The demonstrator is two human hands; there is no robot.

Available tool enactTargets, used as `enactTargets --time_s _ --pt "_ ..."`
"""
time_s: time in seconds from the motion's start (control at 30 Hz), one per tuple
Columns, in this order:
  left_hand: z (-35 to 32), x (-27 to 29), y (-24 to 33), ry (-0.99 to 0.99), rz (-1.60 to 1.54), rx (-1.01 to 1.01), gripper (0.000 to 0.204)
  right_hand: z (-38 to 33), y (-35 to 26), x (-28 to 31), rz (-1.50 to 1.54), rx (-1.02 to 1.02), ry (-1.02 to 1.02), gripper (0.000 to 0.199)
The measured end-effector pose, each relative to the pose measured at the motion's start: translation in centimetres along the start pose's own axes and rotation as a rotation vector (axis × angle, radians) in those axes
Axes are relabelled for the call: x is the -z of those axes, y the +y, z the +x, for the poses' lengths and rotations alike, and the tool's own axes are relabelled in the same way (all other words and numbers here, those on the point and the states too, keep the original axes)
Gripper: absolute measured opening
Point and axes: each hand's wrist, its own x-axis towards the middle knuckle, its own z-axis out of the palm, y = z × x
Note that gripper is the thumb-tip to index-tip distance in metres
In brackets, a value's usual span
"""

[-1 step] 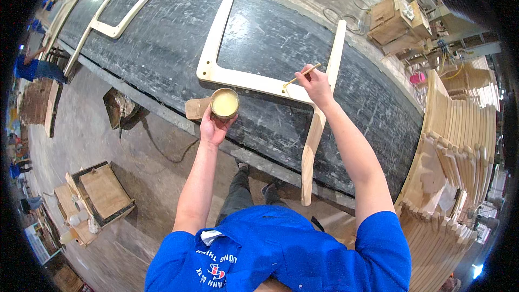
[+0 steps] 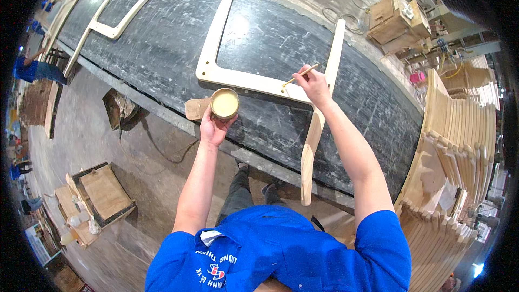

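My left hand (image 2: 216, 128) is closed around a round cup (image 2: 225, 103) of pale yellow, thick-looking liquid, held at the near edge of the dark worktable. In my right hand (image 2: 315, 85) a thin wooden stick (image 2: 307, 71) is pinched, its lower tip at small holes in a pale wooden chair frame (image 2: 250, 81). This frame lies on the tabletop, with two long bars pointing away from me. Dark holes show at its left corner. Its right leg (image 2: 310, 157) reaches past the near table edge. Beside the cup, a small brown wooden piece (image 2: 195, 109) sticks out.
The scratched black worktable (image 2: 162, 38) curves across the view. A similar wooden frame (image 2: 112, 30) lies at its far left. Stacked wooden parts (image 2: 459, 130) stand on the right. A wooden box (image 2: 102, 192) is on the floor at left; a person in blue (image 2: 38, 69) is farther off.
The stick's tip has shifted very slightly to the left with my right hand. My left hand and the cup look unmoved.
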Motion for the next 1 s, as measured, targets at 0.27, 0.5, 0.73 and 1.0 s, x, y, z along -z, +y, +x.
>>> enactTargets --time_s 0.27,0.5,0.73,1.0 --pt "0.5 -1.6 -1.5 -0.083 0.016 0.084 0.041 1.0 -1.1 3.6 -0.339 0.514 -0.495 0.005" --pt "2.7 -4.9 -4.8 -0.096 0.102 0.101 0.040 -2.1 -4.3 6.7 0.088 0.011 -0.206 0.010" --pt "3.6 -9.7 -10.7 -0.162 0.126 0.154 0.040 -5.9 -2.5 6.5 0.303 0.006 0.104 0.016" --pt "2.6 -12.5 -15.7 -0.162 0.044 0.157 0.042 -9.2 3.1 10.5 1.155 -0.417 0.215 0.011"
